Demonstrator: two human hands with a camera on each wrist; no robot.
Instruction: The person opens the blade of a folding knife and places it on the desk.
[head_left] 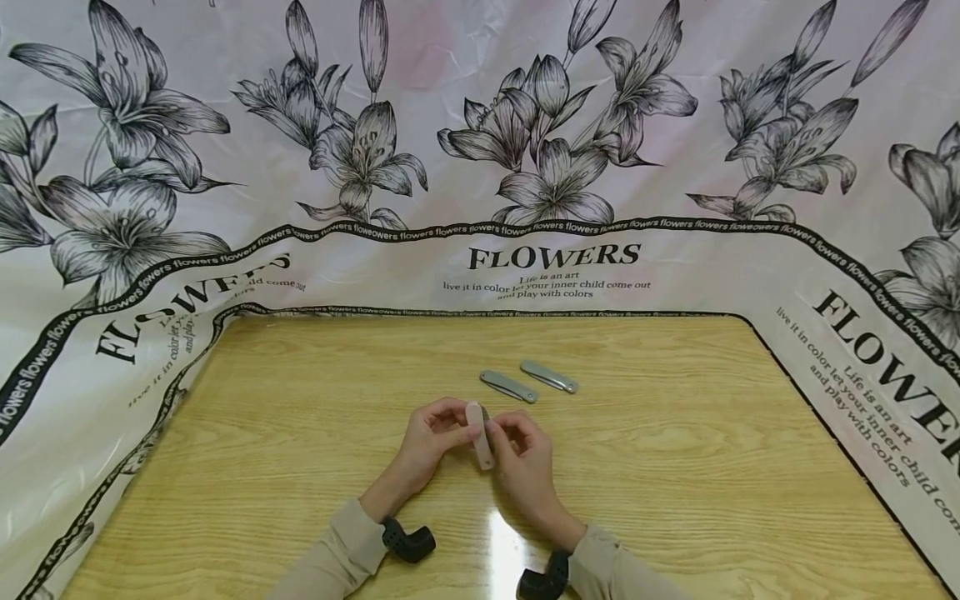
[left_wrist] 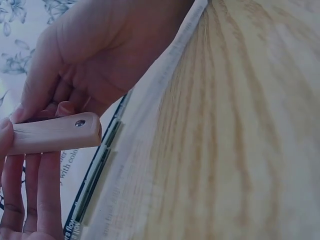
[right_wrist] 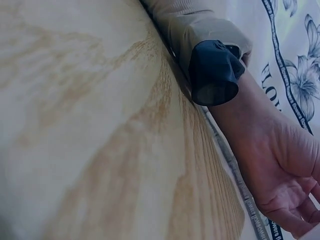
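A pale pink folding knife [head_left: 480,437] is held up over the table between both hands. Its smooth handle has a round metal rivet near one end, clear in the left wrist view, where the folding knife [left_wrist: 57,133] lies across the fingers. My left hand [head_left: 429,442] pinches it from the left, thumb on the handle's face. From the other side, my right hand [head_left: 527,457] grips it with thumb and curled fingers at a dark strip along its edge. Beyond the hands lie two grey folding knives, a nearer one [head_left: 508,387] and a farther one [head_left: 549,377].
The wood-grain table [head_left: 675,467] is bordered at the back and sides by a white flower-print sheet [head_left: 555,275] with black lettering. Black wrist mounts [head_left: 408,540] sit on both forearms, close over the table.
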